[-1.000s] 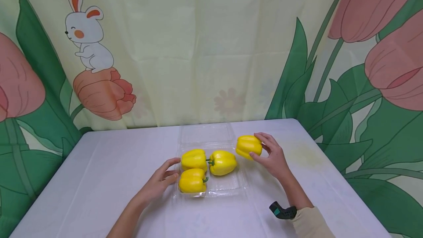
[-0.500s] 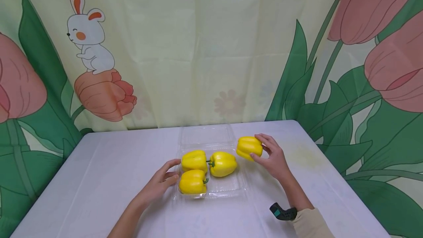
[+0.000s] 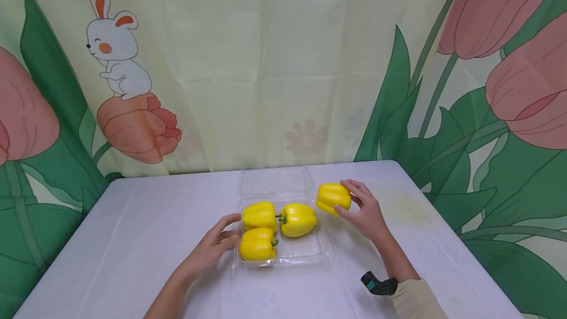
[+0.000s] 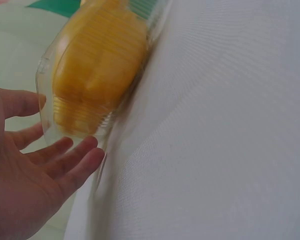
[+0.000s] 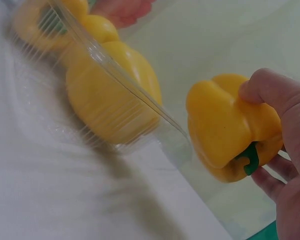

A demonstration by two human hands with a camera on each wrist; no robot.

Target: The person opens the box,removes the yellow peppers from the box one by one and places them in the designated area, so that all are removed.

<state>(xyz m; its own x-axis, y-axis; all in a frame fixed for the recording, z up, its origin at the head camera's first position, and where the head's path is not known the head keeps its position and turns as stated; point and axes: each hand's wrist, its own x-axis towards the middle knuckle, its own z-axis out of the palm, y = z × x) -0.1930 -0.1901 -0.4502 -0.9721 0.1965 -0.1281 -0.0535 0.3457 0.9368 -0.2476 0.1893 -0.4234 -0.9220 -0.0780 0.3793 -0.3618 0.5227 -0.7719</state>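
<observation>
A clear plastic clamshell box [image 3: 303, 250] lies with its lid [image 3: 276, 181] folded back. Inside it are three yellow bell peppers: one at the back left [image 3: 259, 216], one at the front left [image 3: 257, 244] and one on the right [image 3: 299, 220]. My right hand [image 3: 365, 210] grips a fourth yellow bell pepper [image 5: 230, 127] between thumb and fingers, raised beside the box's right rim, its green stem turned toward the palm. At the box's left wall, my left hand [image 4: 45, 170] rests with spread, relaxed fingers, the fingertips at the plastic.
The white-covered table [image 3: 146, 240] stretches around the box to both sides. Behind it hangs a curtain [image 3: 221, 63] printed with tulips and a rabbit. A black device [image 3: 379, 283] sits at the right wrist beside a beige sleeve [image 3: 418, 299].
</observation>
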